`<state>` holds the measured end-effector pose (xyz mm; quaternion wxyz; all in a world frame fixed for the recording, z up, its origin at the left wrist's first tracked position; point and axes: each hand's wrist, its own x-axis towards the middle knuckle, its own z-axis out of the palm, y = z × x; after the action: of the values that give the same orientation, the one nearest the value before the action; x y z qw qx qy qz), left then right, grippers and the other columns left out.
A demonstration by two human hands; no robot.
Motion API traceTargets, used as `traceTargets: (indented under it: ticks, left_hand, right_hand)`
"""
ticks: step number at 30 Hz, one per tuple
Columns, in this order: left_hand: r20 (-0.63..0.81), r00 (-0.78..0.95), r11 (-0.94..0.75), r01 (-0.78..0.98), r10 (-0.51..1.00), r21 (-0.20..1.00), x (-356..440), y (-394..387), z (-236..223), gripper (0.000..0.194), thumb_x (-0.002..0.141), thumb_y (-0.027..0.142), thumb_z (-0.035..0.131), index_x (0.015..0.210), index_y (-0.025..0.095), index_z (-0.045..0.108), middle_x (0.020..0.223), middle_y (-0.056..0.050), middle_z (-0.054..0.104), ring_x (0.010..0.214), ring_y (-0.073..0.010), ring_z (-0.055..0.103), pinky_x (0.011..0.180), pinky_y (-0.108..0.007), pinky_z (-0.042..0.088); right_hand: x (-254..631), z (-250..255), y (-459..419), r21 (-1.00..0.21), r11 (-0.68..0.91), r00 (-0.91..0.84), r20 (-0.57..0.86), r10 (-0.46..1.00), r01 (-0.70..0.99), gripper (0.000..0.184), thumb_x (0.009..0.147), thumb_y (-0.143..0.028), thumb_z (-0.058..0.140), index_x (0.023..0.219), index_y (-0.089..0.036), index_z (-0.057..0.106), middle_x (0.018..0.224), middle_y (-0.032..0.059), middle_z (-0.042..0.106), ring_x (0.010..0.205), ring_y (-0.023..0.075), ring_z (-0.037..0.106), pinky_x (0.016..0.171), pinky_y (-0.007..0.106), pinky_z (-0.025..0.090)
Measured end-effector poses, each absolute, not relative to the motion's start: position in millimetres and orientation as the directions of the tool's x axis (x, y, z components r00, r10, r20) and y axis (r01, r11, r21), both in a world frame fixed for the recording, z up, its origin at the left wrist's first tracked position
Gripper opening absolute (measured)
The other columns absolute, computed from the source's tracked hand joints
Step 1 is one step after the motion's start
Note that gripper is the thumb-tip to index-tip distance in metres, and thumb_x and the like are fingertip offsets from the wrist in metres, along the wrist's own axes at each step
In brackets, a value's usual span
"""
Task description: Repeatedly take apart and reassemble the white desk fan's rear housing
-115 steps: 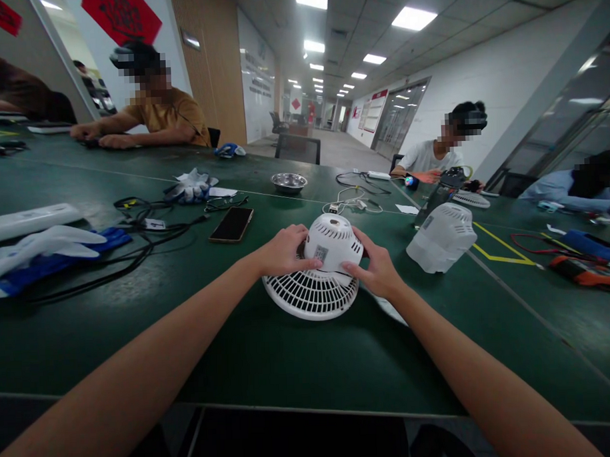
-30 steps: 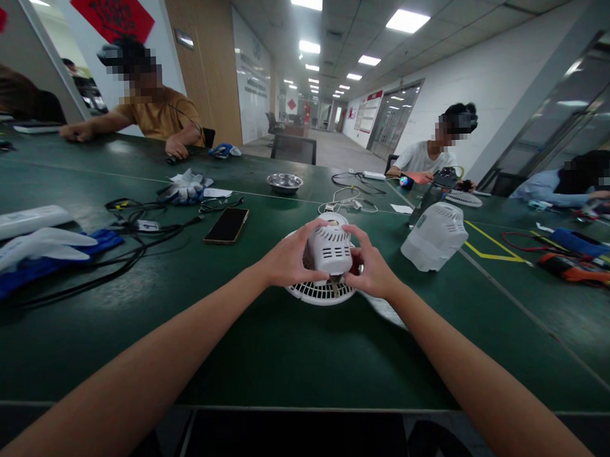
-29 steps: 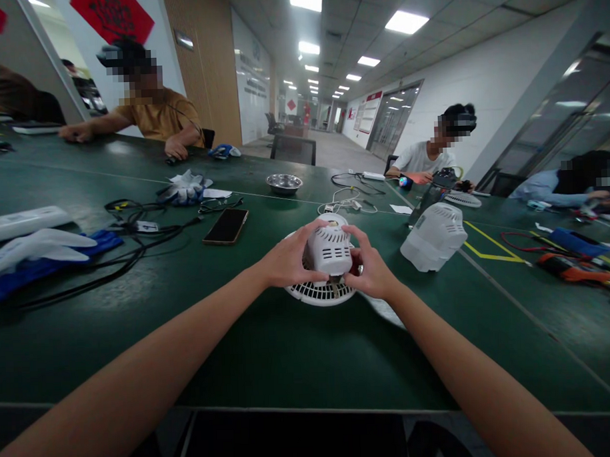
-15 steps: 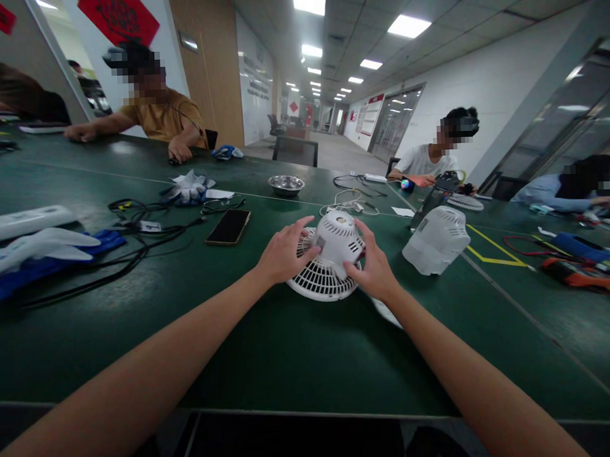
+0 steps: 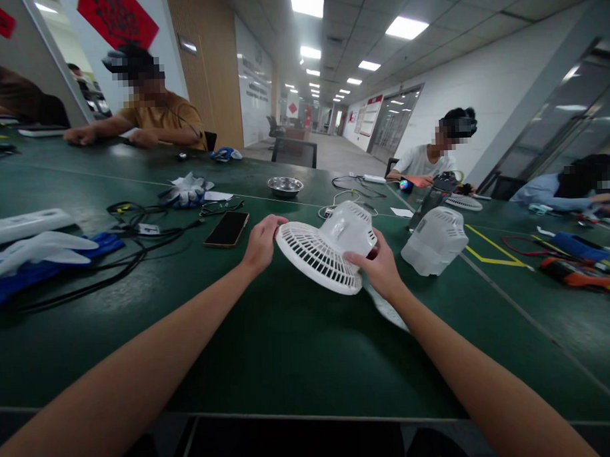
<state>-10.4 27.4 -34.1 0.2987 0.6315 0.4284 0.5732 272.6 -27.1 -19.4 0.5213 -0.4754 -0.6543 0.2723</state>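
A white fan head (image 5: 346,228) with a slotted round grille (image 5: 318,256) is tilted above the green table, its left side raised. My right hand (image 5: 381,264) is closed around the motor housing on the right, with the thumb on top. At the grille's left rim, my left hand (image 5: 263,242) pinches the edge between its fingers. Underneath my right wrist lies a flat white piece (image 5: 386,309), partly hidden. To the right stands a white plastic housing (image 5: 435,242) with vent slots.
On the left are a phone (image 5: 227,228), black cables (image 5: 150,242) and work gloves (image 5: 50,254). A metal bowl (image 5: 285,186) sits beyond the fan head. Tools with orange and blue parts (image 5: 579,274) lie at right. Other people sit around the table (image 5: 270,363).
The fan head has been tipped from lying grille-down to tilted, its left side lifted. My left hand has moved from the housing to the grille's rim.
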Motion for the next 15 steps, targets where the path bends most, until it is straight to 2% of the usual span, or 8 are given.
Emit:
traceTargets:
  ticks: [2, 4, 6, 8, 11, 15]
  left_hand:
    - [0.561, -0.042, -0.545, 0.187, 0.827, 0.817, -10.1, 26.7, -30.8, 0.053, 0.098, 0.061, 0.032, 0.107, 0.022, 0.066, 0.099, -0.008, 0.069, 0.09, -0.0231, 0.063, 0.082, -0.038, 0.05]
    - [0.586, -0.031, -0.571, 0.189, 0.81, 0.799, -7.8, 26.6, -31.6, 0.049, 0.096, 0.061, 0.04, 0.108, 0.022, 0.066, 0.106, -0.008, 0.068, 0.098, -0.0231, 0.062, 0.087, -0.038, 0.051]
    - [0.529, -0.01, -0.523, 0.132, 0.849, 0.842, -4.0, 27.3, -35.5, 0.046, 0.09, 0.061, 0.054, 0.107, 0.02, 0.066, 0.105, -0.009, 0.069, 0.098, -0.0239, 0.064, 0.088, -0.04, 0.052]
    - [0.423, 0.008, -0.423, 0.003, 0.906, 0.906, 0.0, 28.0, -40.3, 0.046, 0.082, 0.057, 0.069, 0.103, 0.016, 0.068, 0.097, -0.009, 0.072, 0.09, -0.0244, 0.068, 0.084, -0.042, 0.056]
    - [0.278, 0.012, -0.272, -0.158, 0.961, 0.949, 3.9, 27.6, -44.0, 0.043, 0.073, 0.05, 0.079, 0.093, 0.013, 0.07, 0.087, -0.009, 0.075, 0.077, -0.0232, 0.071, 0.076, -0.041, 0.059]
    - [0.261, 0.001, -0.259, -0.093, 0.965, 0.961, 6.1, 23.5, -39.7, 0.037, 0.07, 0.044, 0.082, 0.085, 0.011, 0.073, 0.078, -0.008, 0.075, 0.069, -0.0207, 0.072, 0.065, -0.034, 0.06]
  right_hand:
    - [268.6, -19.0, -28.8, -0.918, 0.344, 0.013, 0.353, 0.935, 0.199, 0.074, 0.075, -0.054, 0.076, 0.137, -0.025, 0.047, 0.121, 0.0103, 0.07, 0.099, 0.0297, 0.071, 0.084, 0.047, 0.059]
    - [262.7, -19.9, -33.2, -0.957, 0.272, -0.04, 0.269, 0.962, 0.096, 0.061, 0.083, -0.059, 0.063, 0.132, -0.024, 0.052, 0.116, 0.0095, 0.072, 0.097, 0.0298, 0.072, 0.083, 0.048, 0.059]
    - [256.4, -21.7, -38.6, -0.985, 0.169, -0.155, 0.165, 0.974, 0.014, 0.055, 0.089, -0.063, 0.049, 0.125, -0.023, 0.058, 0.111, 0.0093, 0.074, 0.1, 0.031, 0.071, 0.085, 0.051, 0.058]
    - [251.5, -23.7, -42.1, -0.997, 0.046, -0.253, 0.061, 0.966, -0.067, 0.053, 0.091, -0.063, 0.041, 0.117, -0.023, 0.064, 0.104, 0.009, 0.076, 0.101, 0.0319, 0.071, 0.085, 0.053, 0.058]
    - [249.4, -25.0, -41.7, -0.98, -0.081, -0.309, -0.021, 0.951, -0.182, 0.048, 0.09, -0.061, 0.044, 0.111, -0.024, 0.066, 0.097, 0.0068, 0.077, 0.098, 0.0309, 0.071, 0.085, 0.052, 0.057]
    - [251.7, -24.0, -38.2, -0.948, -0.119, -0.333, -0.016, 0.943, -0.294, 0.037, 0.086, -0.05, 0.057, 0.114, -0.027, 0.064, 0.095, 0.0023, 0.076, 0.096, 0.0274, 0.07, 0.087, 0.048, 0.056]
